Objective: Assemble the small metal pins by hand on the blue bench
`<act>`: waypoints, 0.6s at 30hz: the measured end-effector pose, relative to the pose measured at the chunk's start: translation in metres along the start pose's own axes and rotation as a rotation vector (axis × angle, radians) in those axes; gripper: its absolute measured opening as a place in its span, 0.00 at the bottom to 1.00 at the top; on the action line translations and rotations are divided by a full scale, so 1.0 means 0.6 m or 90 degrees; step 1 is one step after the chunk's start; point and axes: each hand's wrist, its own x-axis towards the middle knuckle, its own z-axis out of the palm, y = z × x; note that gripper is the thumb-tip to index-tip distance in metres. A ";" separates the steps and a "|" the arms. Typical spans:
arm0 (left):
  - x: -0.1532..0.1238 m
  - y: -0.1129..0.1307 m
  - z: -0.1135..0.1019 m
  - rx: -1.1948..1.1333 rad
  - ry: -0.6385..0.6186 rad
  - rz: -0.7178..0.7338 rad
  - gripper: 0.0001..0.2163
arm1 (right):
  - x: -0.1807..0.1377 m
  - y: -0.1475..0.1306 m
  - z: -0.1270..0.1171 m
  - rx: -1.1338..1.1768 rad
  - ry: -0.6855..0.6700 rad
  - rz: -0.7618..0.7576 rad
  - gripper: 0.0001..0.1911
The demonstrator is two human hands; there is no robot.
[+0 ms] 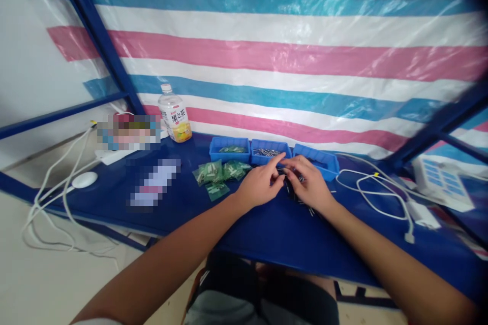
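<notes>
Just in front of the middle tray (267, 152), which holds thin metal pieces, the left hand (261, 185) and the right hand (308, 183) meet fingertip to fingertip above the blue desk (267, 233). The left forefinger (278, 158) stretches out towards that tray, and the other fingers are bent in close. The right hand's fingers are curled narrow. Whether either hand pinches anything cannot be told.

Loose metal pins (310, 210) lie scattered on the desk under and beside the right hand, nearer the person than the middle tray. A left tray (230, 148) and a right tray (318, 160) flank the middle tray. Green packets (217, 172) lie to its front left, and a bottle (174, 114) stands farther left.
</notes>
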 end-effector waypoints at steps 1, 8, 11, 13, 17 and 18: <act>0.001 -0.001 -0.002 0.000 -0.009 -0.002 0.31 | -0.001 -0.003 0.002 0.001 -0.008 -0.002 0.16; 0.006 -0.009 -0.010 -0.085 -0.038 -0.025 0.30 | -0.001 -0.011 0.010 -0.038 0.000 -0.029 0.13; 0.009 -0.015 -0.007 -0.162 -0.037 -0.030 0.28 | -0.002 -0.009 0.009 -0.065 0.014 -0.040 0.11; 0.012 -0.020 -0.004 -0.219 -0.034 -0.030 0.22 | -0.002 -0.009 0.006 -0.075 0.023 -0.047 0.11; 0.016 -0.031 0.008 -0.302 -0.022 -0.054 0.21 | 0.000 -0.002 0.002 -0.064 0.045 -0.058 0.07; 0.017 -0.034 0.011 -0.309 -0.019 -0.060 0.21 | 0.001 0.001 0.002 -0.061 0.052 -0.057 0.06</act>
